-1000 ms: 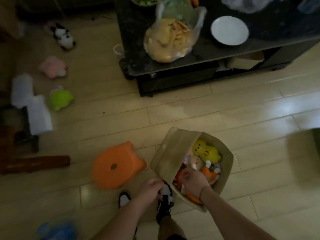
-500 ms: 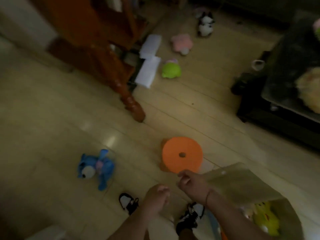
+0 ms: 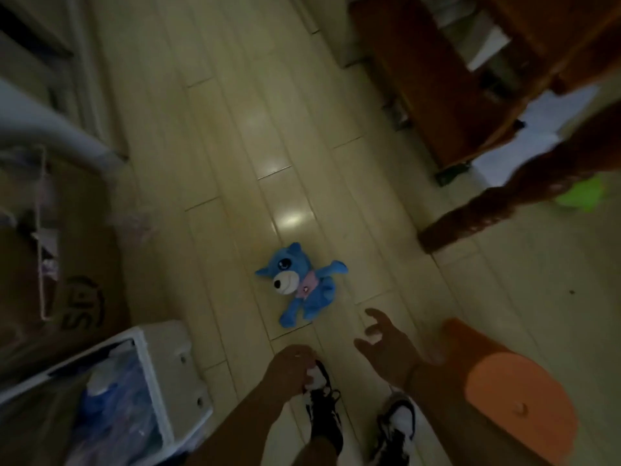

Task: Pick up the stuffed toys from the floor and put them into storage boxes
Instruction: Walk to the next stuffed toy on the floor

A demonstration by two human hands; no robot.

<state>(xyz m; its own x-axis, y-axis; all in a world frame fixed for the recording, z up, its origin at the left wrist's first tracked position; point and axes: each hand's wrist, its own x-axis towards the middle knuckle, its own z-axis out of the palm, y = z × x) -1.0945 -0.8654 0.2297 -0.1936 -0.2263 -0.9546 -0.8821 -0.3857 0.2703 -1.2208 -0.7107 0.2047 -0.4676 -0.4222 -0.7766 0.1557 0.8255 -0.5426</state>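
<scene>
A blue stuffed toy (image 3: 300,284) is lying on the pale plank floor (image 3: 235,136), apart from both hands. The right hand (image 3: 389,348) is hanging just beside and below the toy, fingers spread and loosely bent, grasping nothing. The left hand (image 3: 291,366) is sitting lower, over a black-and-white shoe (image 3: 322,408); fingers are curling inward, with nothing visible in them. An orange stool (image 3: 514,395) is standing to the right. A white bin (image 3: 174,371) and a cardboard box (image 3: 77,264) are sitting at left. A green toy (image 3: 581,195) is showing behind a dark wooden furniture leg (image 3: 504,200); detail is blurring there.
</scene>
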